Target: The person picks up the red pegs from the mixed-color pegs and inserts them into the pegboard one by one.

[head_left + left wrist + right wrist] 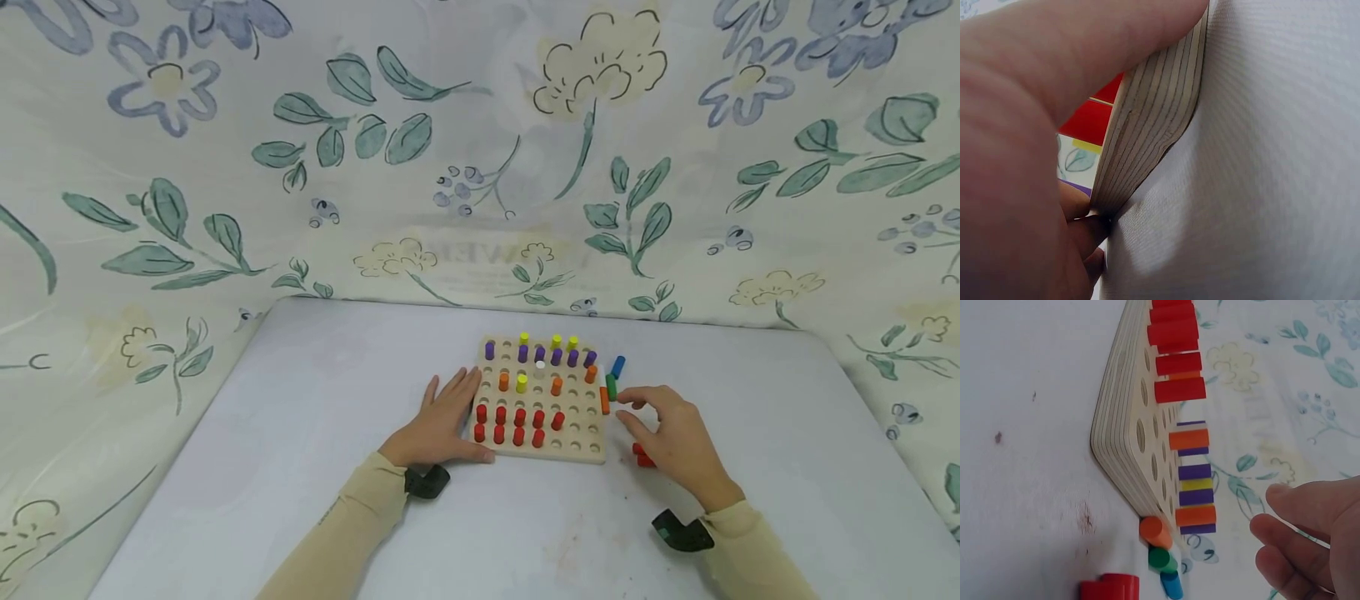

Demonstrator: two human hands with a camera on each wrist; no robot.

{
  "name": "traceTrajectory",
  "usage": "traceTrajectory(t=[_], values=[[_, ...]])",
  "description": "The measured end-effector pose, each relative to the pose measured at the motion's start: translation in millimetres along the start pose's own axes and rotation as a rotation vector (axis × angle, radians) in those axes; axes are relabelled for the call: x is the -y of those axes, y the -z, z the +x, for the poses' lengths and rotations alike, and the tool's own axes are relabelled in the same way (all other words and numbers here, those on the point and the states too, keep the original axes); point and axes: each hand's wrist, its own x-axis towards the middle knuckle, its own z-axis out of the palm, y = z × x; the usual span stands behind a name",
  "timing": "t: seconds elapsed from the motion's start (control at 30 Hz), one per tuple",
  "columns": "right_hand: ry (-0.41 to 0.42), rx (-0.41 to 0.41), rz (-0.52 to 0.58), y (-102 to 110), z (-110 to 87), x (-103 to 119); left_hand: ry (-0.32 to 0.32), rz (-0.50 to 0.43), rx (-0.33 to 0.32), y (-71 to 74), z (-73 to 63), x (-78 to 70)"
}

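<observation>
A wooden pegboard [577, 446] with rows of round holes lies on the table. Red pegs [520, 417] fill much of its two near rows; purple, yellow, orange and white pegs stand farther back. My left hand [438, 425] lies along the board's left side, fingers extended and thumb at the near corner, touching its layered edge [1147, 119]. To the right of the board hovers my right hand [671, 433], thumb and fingers apart, holding nothing. Close to its fingertips lie a loose orange peg [604, 401], a green peg [612, 387] and a blue peg [618, 367].
Loose red pegs [642, 461] lie on the table by the right hand, partly hidden by it in the head view. The white table [337, 358] ends at a flower-patterned curtain [480, 167] behind and at the sides.
</observation>
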Motion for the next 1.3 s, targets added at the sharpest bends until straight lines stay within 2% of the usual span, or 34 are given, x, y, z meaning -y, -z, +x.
traceTrajectory(t=[0.3,0.6,1.1,1.3], values=[[-0.062,-0.005,-0.028,11,-5.7,-10,0.010,-0.011,0.012,1.2,0.1,-1.4],[-0.065,-0.051,-0.064,19,-14.2,-26,0.007,-0.002,0.009,1.2,0.2,-0.5],[-0.155,0.110,-0.081,26,-30.5,-40,-0.012,-0.004,0.004,-0.2,-1.2,0.3],[-0.135,0.155,-0.074,29,-31.2,-47,-0.012,0.003,0.004,0.9,-0.1,0.1]])
